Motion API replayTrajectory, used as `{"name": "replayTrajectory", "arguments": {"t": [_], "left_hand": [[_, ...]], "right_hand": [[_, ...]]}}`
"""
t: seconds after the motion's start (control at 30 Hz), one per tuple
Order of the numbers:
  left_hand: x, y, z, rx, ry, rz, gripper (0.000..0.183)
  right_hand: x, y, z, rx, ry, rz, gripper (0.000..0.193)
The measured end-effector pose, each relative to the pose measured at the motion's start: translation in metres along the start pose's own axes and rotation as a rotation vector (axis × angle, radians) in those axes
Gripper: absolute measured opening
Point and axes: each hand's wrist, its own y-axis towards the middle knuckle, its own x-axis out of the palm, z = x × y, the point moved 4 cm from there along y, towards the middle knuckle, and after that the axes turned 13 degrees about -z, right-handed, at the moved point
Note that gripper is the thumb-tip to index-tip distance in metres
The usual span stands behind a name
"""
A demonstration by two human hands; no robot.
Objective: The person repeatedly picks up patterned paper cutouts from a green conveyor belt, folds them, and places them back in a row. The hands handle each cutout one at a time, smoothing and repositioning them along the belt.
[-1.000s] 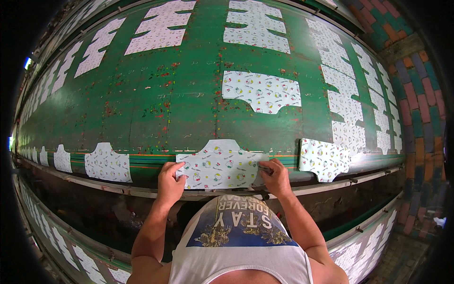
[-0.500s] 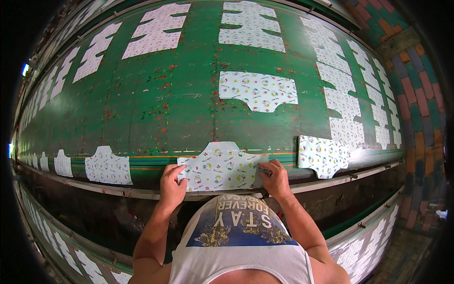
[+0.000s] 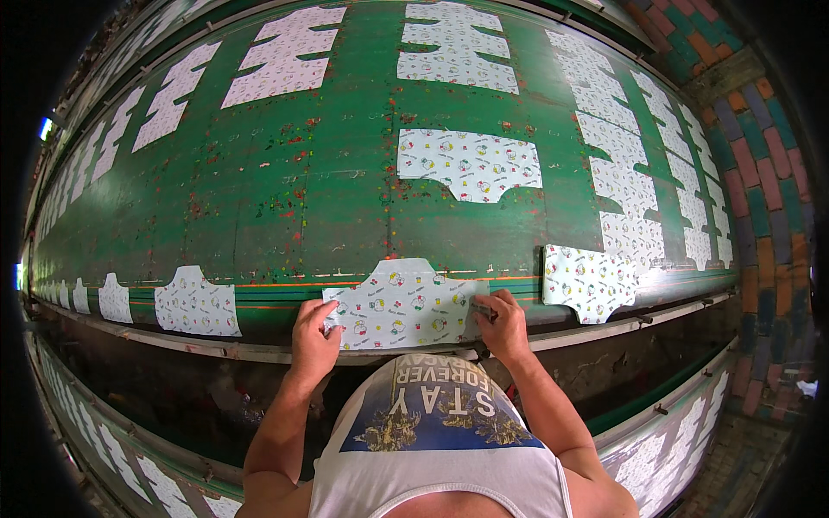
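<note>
A white printed fabric piece (image 3: 401, 306) with a narrower raised middle lies at the near edge of the long green table (image 3: 259, 198). My left hand (image 3: 316, 332) pinches its left end between thumb and fingers. At the opposite end my right hand (image 3: 502, 324) grips the cloth the same way. The piece lies flat and straight between them, its tab pointing away from me. Just right of my right hand sits a thick stack of like-shaped printed pieces (image 3: 589, 285). Farther in, a single cut piece (image 3: 469, 164) lies with its tab toward me.
More fabric pieces (image 3: 196, 302) line the near edge to the left. Larger notched panels (image 3: 458, 47) lie along the far side, and others (image 3: 617, 164) to the right. A metal rail (image 3: 259, 352) runs along the near edge. Behind me stands another green table (image 3: 129, 423).
Both hands stay at the ends of the fabric piece. The whole view has shifted very slightly; nothing else visibly moves.
</note>
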Motion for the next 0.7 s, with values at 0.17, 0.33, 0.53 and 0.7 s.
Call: {"name": "replayTrajectory", "arguments": {"t": [0.17, 0.33, 0.53, 0.7], "left_hand": [[0.002, 0.0, -0.001, -0.004, -0.007, -0.004, 0.051], [0.0, 0.001, 0.02, 0.201, 0.054, 0.044, 0.046], [0.017, -0.005, 0.071, 0.571, 0.177, -0.156, 0.031], [0.025, -0.001, 0.08, 0.632, 0.179, -0.222, 0.027]], "right_hand": [[0.001, 0.002, 0.001, 0.037, -0.005, -0.026, 0.035], [0.001, 0.006, 0.0, 0.056, -0.035, -0.043, 0.035], [0.001, 0.007, -0.003, 0.04, -0.057, -0.047, 0.033], [0.0, 0.007, -0.004, 0.022, -0.058, -0.038, 0.031]]}}
